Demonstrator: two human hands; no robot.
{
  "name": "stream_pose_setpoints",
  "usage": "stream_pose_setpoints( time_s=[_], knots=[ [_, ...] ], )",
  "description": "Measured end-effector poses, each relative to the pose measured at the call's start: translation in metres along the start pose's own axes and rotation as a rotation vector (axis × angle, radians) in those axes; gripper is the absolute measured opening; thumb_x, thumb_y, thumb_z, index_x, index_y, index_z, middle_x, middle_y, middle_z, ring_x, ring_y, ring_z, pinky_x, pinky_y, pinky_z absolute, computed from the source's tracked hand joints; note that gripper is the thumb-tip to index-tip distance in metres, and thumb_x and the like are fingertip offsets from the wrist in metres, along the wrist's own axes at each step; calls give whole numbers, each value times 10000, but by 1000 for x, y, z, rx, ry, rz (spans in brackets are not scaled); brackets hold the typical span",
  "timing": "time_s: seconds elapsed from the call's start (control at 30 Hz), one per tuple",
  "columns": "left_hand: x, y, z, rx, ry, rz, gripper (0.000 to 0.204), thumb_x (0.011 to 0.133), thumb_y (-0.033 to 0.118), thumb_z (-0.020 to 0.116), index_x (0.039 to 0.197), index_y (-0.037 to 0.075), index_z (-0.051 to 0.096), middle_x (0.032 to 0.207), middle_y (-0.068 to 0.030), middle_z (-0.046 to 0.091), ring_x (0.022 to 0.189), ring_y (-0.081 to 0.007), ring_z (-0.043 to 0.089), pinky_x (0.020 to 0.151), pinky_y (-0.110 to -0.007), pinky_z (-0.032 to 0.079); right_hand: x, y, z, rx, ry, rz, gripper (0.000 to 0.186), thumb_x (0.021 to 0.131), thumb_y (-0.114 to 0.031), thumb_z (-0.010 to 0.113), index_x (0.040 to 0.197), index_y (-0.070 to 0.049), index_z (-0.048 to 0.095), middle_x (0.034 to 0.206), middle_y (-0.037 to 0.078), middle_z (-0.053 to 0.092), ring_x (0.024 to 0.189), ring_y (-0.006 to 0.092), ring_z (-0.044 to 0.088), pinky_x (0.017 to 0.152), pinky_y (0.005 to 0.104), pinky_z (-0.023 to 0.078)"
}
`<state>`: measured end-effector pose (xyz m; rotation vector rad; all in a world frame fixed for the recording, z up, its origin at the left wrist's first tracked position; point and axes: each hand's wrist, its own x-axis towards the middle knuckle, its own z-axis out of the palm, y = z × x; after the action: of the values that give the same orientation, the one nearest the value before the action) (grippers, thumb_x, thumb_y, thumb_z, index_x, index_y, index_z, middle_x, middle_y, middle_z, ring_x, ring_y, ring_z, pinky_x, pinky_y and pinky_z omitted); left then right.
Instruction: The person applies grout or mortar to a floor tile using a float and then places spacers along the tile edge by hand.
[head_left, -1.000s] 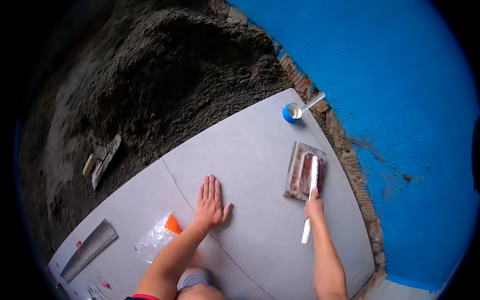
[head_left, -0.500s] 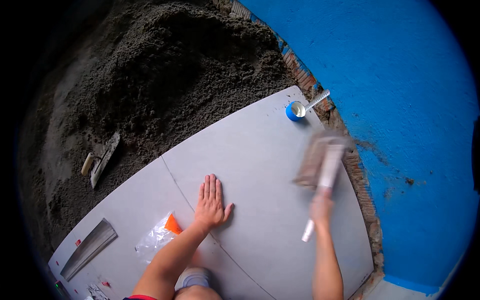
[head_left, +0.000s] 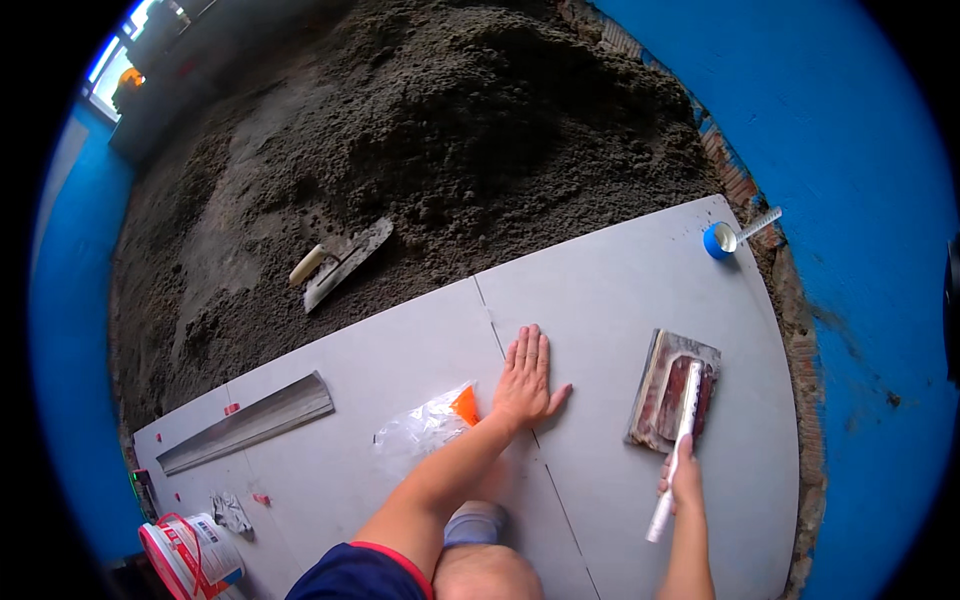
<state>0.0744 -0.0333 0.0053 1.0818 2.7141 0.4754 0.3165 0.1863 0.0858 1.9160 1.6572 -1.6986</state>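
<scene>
My left hand (head_left: 525, 385) lies palm down, fingers apart, on a pale grey tile (head_left: 630, 280) beside a seam. A clear bag (head_left: 410, 430) with an orange piece is left of it. My right hand (head_left: 682, 480) grips a white handle, whose tool has a rectangular, grimy grey and dark red head (head_left: 672, 390) at the tiles; whether it touches them is unclear. A blue cup (head_left: 718, 242) with pale contents and a white strip beside it sits at the far corner. A trowel (head_left: 340, 270) with a pale handle lies on dark mortar (head_left: 430, 130) beyond the tiles.
A long metal bar (head_left: 245, 425), small red pieces (head_left: 232, 409) and crumpled white material (head_left: 230, 512) lie on the left tiles. A white-and-red bucket (head_left: 190, 555) stands lower left. Blue walls (head_left: 860, 180) border both sides, with a bright window (head_left: 110, 75) at upper left.
The view has shifted, showing more of the left side, including window and bucket. The white-handled tool was blurred in motion half a second ago and is sharp now. My left hand stays flat.
</scene>
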Motion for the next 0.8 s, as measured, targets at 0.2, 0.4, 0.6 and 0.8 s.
stream_pose_setpoints(
  time_s=[0.2,0.4,0.6,0.8],
  knots=[
    [-3,-2,0,11,23,-42,958,940,581,444,1503,-139,157,1604,-308,82,1513,-420,20,1222,-492,39,-91,-108,-65,61,88,-245,584,996,-635,395,815,-91,505,552,-40,380,382,49,348,341,218,286],
    [-10,-7,5,33,-8,-125,956,942,573,445,1501,-145,151,1602,-317,67,1509,-436,9,1219,-501,32,-122,-109,-61,408,335,-716,482,1026,-552,417,931,-92,529,589,-44,401,446,29,369,368,187,313],
    [1,7,9,-6,-9,-83,947,944,561,454,1500,-145,156,1600,-319,75,1508,-437,21,1219,-502,37,22,-28,42,-516,143,-396,689,1010,-585,391,678,-7,566,542,84,516,505,251,554,512,420,454],
    [-6,-15,5,12,56,-108,940,942,549,466,1496,-147,163,1597,-321,89,1506,-445,28,1218,-508,47,-84,-169,-7,-31,-189,-300,560,1023,-582,389,837,-68,511,548,-36,404,387,69,358,364,225,288]
  ],
)
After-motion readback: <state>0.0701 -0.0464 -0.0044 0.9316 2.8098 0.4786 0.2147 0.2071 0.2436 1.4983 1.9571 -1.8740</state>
